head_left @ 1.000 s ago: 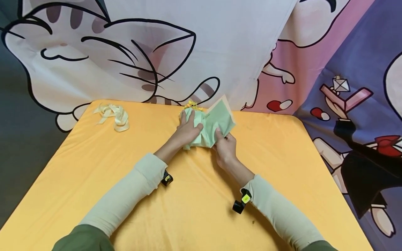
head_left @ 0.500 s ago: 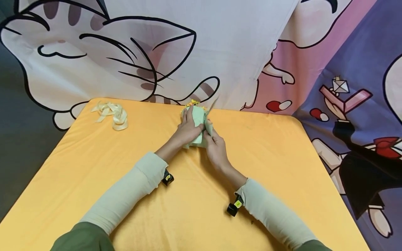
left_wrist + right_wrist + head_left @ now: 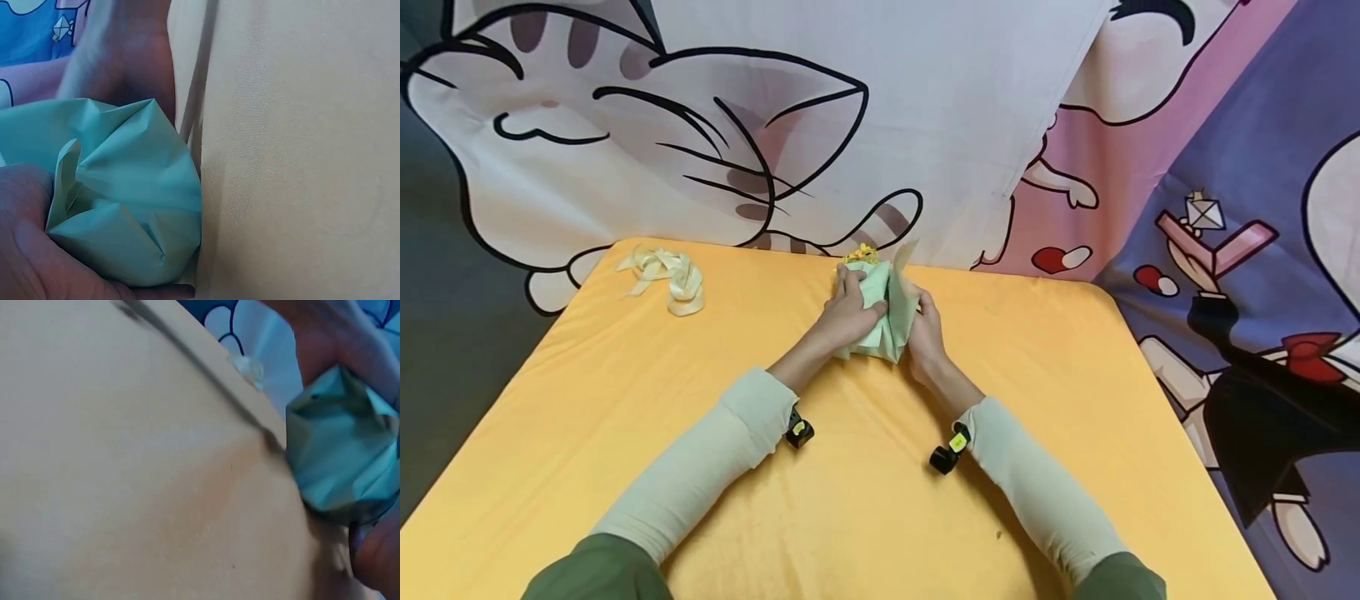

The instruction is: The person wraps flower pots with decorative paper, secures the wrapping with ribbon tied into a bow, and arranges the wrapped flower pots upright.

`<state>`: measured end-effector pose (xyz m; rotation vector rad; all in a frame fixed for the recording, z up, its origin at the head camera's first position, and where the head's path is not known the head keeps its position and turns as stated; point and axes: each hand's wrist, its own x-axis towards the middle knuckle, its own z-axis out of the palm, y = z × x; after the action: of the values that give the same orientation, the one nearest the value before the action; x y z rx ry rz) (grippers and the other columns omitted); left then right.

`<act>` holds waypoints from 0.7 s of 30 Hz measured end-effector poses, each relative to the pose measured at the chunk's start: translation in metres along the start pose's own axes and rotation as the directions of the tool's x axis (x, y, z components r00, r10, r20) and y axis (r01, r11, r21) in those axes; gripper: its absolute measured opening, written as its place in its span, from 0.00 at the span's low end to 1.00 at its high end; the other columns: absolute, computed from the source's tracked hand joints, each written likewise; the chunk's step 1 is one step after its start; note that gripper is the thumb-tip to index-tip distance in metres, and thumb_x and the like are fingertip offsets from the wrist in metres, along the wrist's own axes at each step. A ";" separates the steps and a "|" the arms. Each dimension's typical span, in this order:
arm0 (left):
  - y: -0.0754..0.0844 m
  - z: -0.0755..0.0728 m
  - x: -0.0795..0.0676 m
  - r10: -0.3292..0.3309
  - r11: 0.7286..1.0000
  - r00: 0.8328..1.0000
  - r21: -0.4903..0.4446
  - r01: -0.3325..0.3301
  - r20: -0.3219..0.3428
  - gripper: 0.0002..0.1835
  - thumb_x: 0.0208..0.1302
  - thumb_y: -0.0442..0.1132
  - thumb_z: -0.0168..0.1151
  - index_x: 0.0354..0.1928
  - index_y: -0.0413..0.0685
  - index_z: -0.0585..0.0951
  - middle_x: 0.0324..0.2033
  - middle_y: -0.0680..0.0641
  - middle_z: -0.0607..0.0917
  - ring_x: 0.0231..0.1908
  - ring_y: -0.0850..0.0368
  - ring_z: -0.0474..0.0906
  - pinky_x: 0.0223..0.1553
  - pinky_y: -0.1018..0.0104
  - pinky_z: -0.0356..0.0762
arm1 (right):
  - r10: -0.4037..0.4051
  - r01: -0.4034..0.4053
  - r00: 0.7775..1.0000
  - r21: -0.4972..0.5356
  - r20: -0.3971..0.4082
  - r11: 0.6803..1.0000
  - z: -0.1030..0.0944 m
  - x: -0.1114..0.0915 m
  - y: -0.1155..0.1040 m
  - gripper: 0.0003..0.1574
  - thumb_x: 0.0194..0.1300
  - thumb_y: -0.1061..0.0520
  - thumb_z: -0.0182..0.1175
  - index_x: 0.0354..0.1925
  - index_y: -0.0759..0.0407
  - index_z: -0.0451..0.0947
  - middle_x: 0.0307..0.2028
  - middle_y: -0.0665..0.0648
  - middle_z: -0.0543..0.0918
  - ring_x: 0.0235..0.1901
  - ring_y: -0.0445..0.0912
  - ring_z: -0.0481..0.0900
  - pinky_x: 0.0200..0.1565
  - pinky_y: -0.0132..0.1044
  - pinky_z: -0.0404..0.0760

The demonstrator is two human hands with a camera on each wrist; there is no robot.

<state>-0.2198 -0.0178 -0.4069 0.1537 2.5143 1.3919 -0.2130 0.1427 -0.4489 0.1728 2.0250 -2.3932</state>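
Observation:
A small bouquet wrapped in pale green paper (image 3: 876,291) lies at the back middle of the table, yellow flowers (image 3: 862,253) poking out of its far end. From the left my left hand (image 3: 847,318) grips the wrapped bundle, thumb across its front. My right hand (image 3: 927,337) holds the paper's raised right flap, its fingers partly hidden behind the sheet. Seen close in the left wrist view, the folded, creased paper end (image 3: 134,200) bulges beside the left palm. In the right wrist view the gathered paper (image 3: 344,450) sits between both hands.
Loose cream ribbon (image 3: 670,277) lies coiled at the table's back left. A yellow cloth (image 3: 820,500) covers the table. Printed cartoon curtains (image 3: 970,108) hang right behind the back edge and along the right side.
My right hand first swung the paper flap leftward over the bundle, then shifted to the flap's outer side, where the flap now stands up. The left hand has stayed nearly in place.

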 end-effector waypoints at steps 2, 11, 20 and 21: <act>-0.004 0.001 0.004 0.005 1.000 1.000 0.012 -0.005 -0.003 0.45 0.83 0.56 0.52 0.92 0.53 0.48 0.91 0.46 0.20 0.88 0.22 0.44 0.87 0.27 0.53 | 0.036 -0.035 0.997 -0.007 0.071 0.999 0.000 0.005 0.004 0.31 0.93 0.46 0.48 0.85 0.47 0.66 0.78 0.53 0.72 0.70 0.46 0.73 0.63 0.33 0.77; 0.004 0.000 -0.009 0.045 0.996 0.999 -0.071 -0.045 -0.003 0.42 0.83 0.48 0.53 0.91 0.50 0.50 0.88 0.46 0.15 0.90 0.25 0.26 0.91 0.32 0.34 | 0.104 -0.092 0.944 -0.054 0.312 0.994 0.007 0.005 0.006 0.34 0.91 0.29 0.28 0.60 0.43 0.74 0.47 0.40 0.81 0.46 0.35 0.80 0.56 0.29 0.79; -0.011 0.001 -0.001 0.136 0.987 0.988 -0.082 -0.141 -0.070 0.18 0.80 0.46 0.55 0.64 0.53 0.65 0.88 0.33 0.20 0.87 0.16 0.27 0.89 0.26 0.28 | 0.016 0.022 0.900 -0.081 0.435 0.996 0.013 0.008 0.003 0.59 0.76 0.08 0.37 0.74 0.50 0.68 0.54 0.48 0.80 0.49 0.40 0.81 0.51 0.33 0.84; -0.011 0.001 -0.001 0.142 0.986 0.987 -0.080 -0.147 -0.072 0.15 0.81 0.47 0.55 0.61 0.53 0.67 0.89 0.32 0.21 0.87 0.16 0.28 0.89 0.25 0.28 | 0.026 0.014 0.903 -0.090 0.429 0.996 0.012 0.008 0.004 0.56 0.77 0.09 0.37 0.70 0.51 0.69 0.50 0.46 0.81 0.46 0.39 0.81 0.50 0.32 0.83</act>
<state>-0.2178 -0.0235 -0.4167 0.2830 2.5354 1.5825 -0.2212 0.1303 -0.4519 -0.3224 1.9062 -2.0868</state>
